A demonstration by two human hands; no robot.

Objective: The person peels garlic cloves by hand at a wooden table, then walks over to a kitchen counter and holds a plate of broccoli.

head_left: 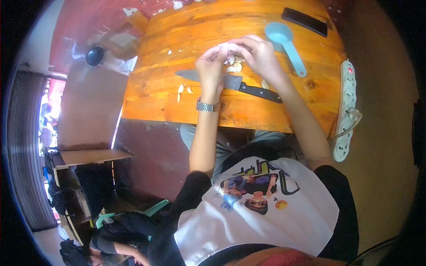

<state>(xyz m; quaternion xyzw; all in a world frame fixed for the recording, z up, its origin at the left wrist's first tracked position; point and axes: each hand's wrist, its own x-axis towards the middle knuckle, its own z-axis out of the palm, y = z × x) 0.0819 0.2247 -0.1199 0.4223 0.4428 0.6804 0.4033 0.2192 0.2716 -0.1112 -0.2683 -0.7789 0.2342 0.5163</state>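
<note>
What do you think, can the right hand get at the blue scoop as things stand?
Probably yes: the blue scoop lies beside the right hand with nothing visible between them, though that hand is busy at the garlic.

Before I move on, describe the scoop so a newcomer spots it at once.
On the wooden table, look right of the hands, below the dark phone. The scoop lies there, its handle angled toward the power strip. It alone is pale blue.
</note>
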